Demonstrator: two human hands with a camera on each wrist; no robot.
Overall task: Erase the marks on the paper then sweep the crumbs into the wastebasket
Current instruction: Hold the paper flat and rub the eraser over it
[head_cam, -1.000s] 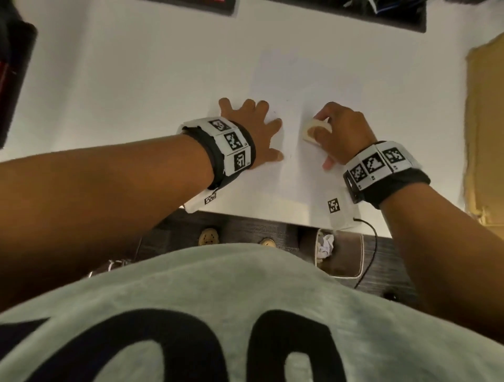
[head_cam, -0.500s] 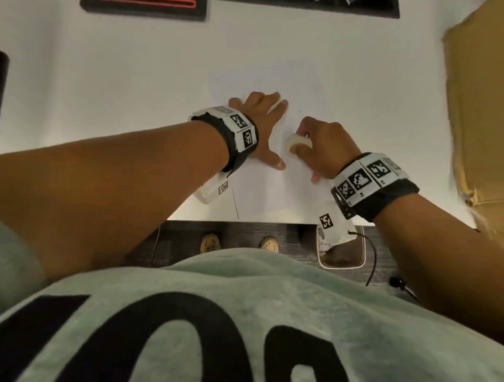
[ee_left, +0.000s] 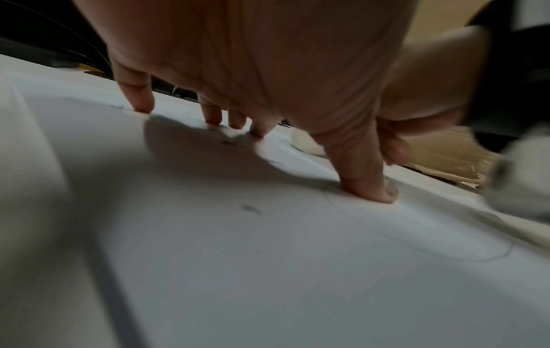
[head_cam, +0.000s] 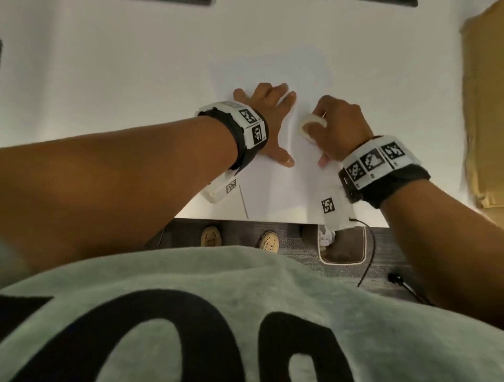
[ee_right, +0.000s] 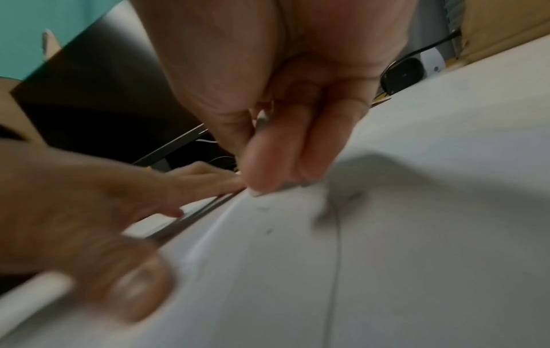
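Observation:
A white sheet of paper [head_cam: 275, 188] lies on the white table [head_cam: 109, 68], near its front edge. My left hand [head_cam: 268, 122] presses flat on the paper with spread fingers; the left wrist view shows its fingertips [ee_left: 369, 190] on the sheet [ee_left: 268, 259] among faint pencil marks [ee_left: 251, 209]. Just to the right, my right hand [head_cam: 335, 128] grips a white eraser [head_cam: 311, 126] and holds it down on the paper. In the right wrist view the fingers [ee_right: 268, 162] pinch low over a smudged pencil line [ee_right: 333, 212]. A wastebasket [head_cam: 342, 248] stands on the floor below the table edge.
A tan cardboard sheet [head_cam: 482, 109] lies at the table's right side. Dark equipment [head_cam: 387, 2] lines the far edge. A black cable [head_cam: 368, 259] hangs off the front edge beside the basket, which holds crumpled paper [head_cam: 326, 235]. My shoes [head_cam: 268, 241] show under the table.
The head view has shifted and both hands sit slightly differently on the sheet. The right hand with the eraser has moved a little back and forth beside the left, which keeps pressing the paper.

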